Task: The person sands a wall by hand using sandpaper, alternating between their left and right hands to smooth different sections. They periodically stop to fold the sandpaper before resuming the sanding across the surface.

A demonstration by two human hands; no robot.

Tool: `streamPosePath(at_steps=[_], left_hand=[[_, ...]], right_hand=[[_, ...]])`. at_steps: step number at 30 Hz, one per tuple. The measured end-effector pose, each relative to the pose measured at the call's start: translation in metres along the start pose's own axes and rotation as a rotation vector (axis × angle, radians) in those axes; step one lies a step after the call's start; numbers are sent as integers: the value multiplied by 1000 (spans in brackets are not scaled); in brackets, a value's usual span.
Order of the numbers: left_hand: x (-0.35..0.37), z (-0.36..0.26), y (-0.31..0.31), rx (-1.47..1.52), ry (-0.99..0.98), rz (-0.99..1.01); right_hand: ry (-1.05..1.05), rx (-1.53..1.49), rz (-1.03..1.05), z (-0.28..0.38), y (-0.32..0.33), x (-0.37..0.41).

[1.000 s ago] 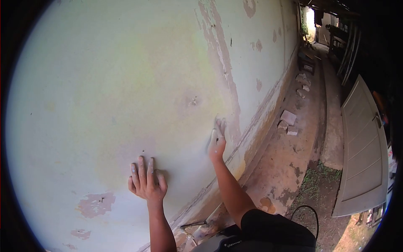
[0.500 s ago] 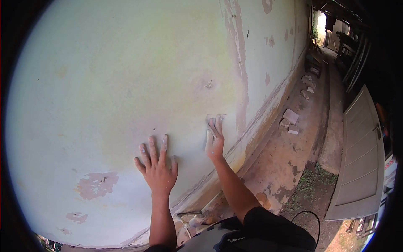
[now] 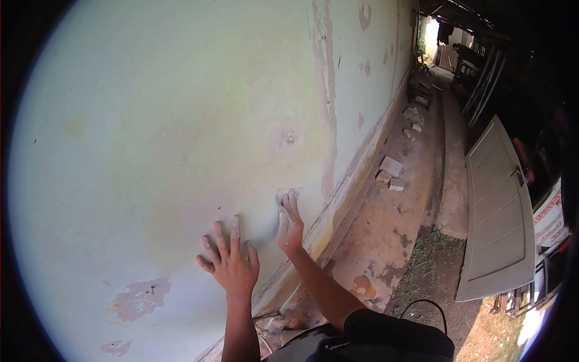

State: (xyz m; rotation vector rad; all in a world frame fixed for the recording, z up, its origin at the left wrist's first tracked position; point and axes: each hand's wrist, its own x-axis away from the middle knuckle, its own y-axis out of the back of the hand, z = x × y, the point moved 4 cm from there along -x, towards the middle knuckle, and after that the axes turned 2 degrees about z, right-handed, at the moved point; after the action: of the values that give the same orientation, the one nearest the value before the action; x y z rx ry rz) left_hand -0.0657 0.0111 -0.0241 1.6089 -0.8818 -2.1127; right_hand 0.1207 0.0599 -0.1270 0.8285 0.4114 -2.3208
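Note:
A pale green wall (image 3: pixel 181 108) with worn, patchy paint fills the left and middle of the head view. My left hand (image 3: pixel 234 259) lies against it, fingers spread and dusted with white powder, holding nothing. To its right, my right hand (image 3: pixel 290 226) presses a thin, pale piece of sandpaper (image 3: pixel 281 194) onto the wall. Its fingers lie close together over the sheet and hide most of it; the straight upper edge shows past the fingertips. Just above my left fingertips is a small dark hole (image 3: pixel 219 208) in the wall.
Bare patches (image 3: pixel 142 298) mark the wall at lower left. Along its foot runs a stained concrete walkway (image 3: pixel 362 241) with broken block pieces (image 3: pixel 391 166) on it. A light panelled door (image 3: pixel 500 211) leans at the right, near green weeds (image 3: pixel 431 265).
The view has shifted, so wall and walkway features sit lower and farther left. My right hand and the sandpaper have slid slightly down the wall; my left hand stays spread there.

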Motion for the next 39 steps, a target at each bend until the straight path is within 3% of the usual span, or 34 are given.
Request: streamPosePath(at_steps=[3, 5, 8, 9, 11, 14, 18, 25, 27, 28, 34, 37, 39], left_hand=[[0, 0, 1, -22, 9, 8], [1, 1, 2, 0, 19, 70], [2, -1, 2, -6, 34, 78], [2, -2, 1, -33, 40, 91], [4, -3, 1, -39, 67, 110], [0, -3, 1, -44, 89, 138], [3, -4, -3, -56, 104, 117], [1, -3, -3, -36, 147, 154], [4, -5, -3, -66, 109, 118], [6, -8, -1, -60, 117, 118], [4, -5, -10, -7, 182, 118], [7, -10, -9, -62, 138, 93], [6, -8, -10, -78, 128, 74]], right_hand=[[-178, -114, -177, -55, 25, -51], [-199, 22, -219, -81, 47, -88], [-165, -29, -289, -95, 39, -101], [-177, -97, -311, -70, 29, -93], [-50, 33, -113, -41, 7, -58], [-19, 22, 50, 7, -13, -13], [-77, 73, 109, 3, -18, -30], [-90, 41, -73, -98, 20, -114], [-359, -172, -254, -130, 30, -123], [-353, -168, -248, -125, 31, -117], [-4, 144, 238, -7, -21, -18], [79, 173, 344, -34, -4, -30], [3, 116, 291, -56, 6, -51]])
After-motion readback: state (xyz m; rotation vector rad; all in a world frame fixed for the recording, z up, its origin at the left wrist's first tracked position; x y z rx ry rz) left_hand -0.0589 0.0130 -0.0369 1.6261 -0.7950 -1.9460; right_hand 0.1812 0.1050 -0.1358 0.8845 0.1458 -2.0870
